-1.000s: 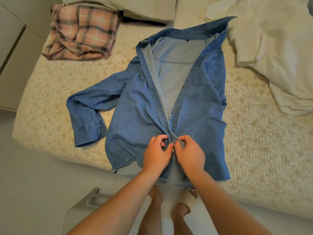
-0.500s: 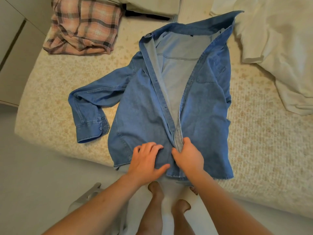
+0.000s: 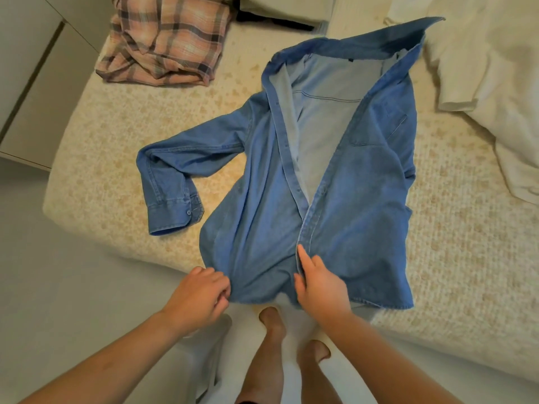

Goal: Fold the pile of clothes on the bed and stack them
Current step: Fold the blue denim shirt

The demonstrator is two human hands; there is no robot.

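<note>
Left hand (image 3: 198, 298) shifted to denim shirt (image 3: 262, 214) hem, pinching it; right hand (image 3: 319, 282) pinches front edge.

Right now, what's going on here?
A person is spreading a denim shirt face up on the bed, apparently to fold it. The left hand grips the lower hem corner, and the right hand pinches the front placket near the hem. The top is unbuttoned and one sleeve sticks out sideways. A plaid shirt and white clothes lie rumpled farther back.

Home bedroom, bed (image 3: 122, 147), strewn clothes (image 3: 163, 39)
</note>
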